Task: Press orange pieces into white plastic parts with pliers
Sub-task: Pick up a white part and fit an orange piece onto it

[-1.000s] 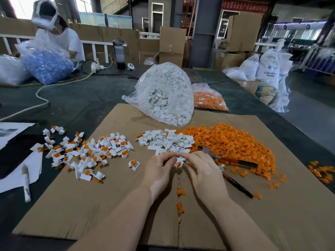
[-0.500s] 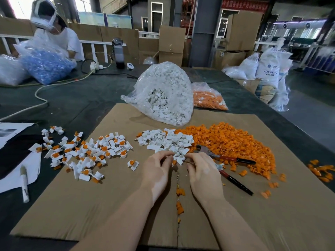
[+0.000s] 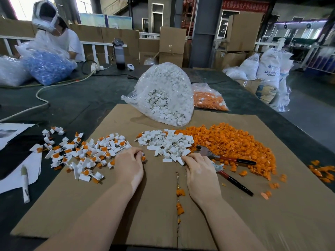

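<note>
Cardboard-covered surface (image 3: 235, 223): assembled orange-and-white parts (image 3: 85, 154) (a minority) lie left; left hand (image 3: 129, 166) fingers pinch one; right hand (image 3: 199, 171) fingers curl into unfilled white plastic parts (image 3: 166, 144).

Site: factory assembly floor | evidence: stacked cardboard cartons (image 3: 243, 31); white resin sacks (image 3: 272, 69) on the floor; clear bag of white plastic parts (image 3: 163, 95) and loose heap of orange pieces (image 3: 232, 140) on a cardboard-covered surface (image 3: 145, 214); second worker (image 3: 56, 37) sorting a bag of blue parts (image 3: 47, 67)
</note>
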{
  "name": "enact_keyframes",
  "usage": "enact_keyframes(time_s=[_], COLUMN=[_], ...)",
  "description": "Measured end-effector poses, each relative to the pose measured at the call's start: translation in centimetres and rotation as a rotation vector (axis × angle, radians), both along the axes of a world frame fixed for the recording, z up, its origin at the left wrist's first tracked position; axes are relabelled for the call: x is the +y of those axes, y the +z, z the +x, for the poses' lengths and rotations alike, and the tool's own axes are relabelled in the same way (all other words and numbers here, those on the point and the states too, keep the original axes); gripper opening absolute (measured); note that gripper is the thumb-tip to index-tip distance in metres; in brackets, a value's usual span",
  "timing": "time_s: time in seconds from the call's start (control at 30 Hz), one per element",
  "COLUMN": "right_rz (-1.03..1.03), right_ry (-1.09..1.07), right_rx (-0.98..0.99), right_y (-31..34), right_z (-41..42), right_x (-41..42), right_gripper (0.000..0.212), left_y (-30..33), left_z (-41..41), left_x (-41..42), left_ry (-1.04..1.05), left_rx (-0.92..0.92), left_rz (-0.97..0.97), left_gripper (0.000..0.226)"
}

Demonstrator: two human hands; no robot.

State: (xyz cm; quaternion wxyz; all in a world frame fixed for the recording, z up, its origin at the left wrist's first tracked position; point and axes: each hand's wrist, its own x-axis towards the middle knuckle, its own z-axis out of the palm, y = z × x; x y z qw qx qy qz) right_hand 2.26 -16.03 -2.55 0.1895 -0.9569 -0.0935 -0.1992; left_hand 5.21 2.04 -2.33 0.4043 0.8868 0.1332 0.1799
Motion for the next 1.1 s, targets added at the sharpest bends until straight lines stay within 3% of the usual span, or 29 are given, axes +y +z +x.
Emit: enact_keyframes(time_s=[0.27, 0.4, 0.5, 0.67, 1.0, 1.1], right_rz=[-0.007, 0.036, 0.048, 0.084, 0.138, 0.164], right_ry=[-0.032, -0.038, -0.035, 0.035, 0.09, 0.055], right_rx=[0.006, 0.004, -0.027, -0.078, -0.137, -0.188], right_y=[0.1, 0.3, 0.3, 0.4, 0.4, 0.4], right_z=[0.0, 0.0, -0.2, -0.4, -0.6, -0.5], right_x=[0.0, 0.1, 0.2, 0.1, 0.2, 0.0], right_gripper=[0.019, 0.015, 0.012, 0.009, 0.012, 0.017], left_y=[0.3, 0.4, 0.3, 0.1, 0.0, 0.0], left_z=[0.0, -0.7, -1.1, -1.3, -0.9, -0.9], left_x=[0.2, -1.5, -3.7, -5.3, -4.5, -4.4], left_ry=[0.106, -0.062, -0.24, -0.361, -0.383, -0.4], left_rx=[-0.063, -0.19, -0.145, -0.016, 0.036, 0.051], left_rz=[0.071, 0.116, 0.106, 0.163, -0.019, -0.018], left_gripper=[0.024, 0.017, 0.016, 0.028, 0.005, 0.009])
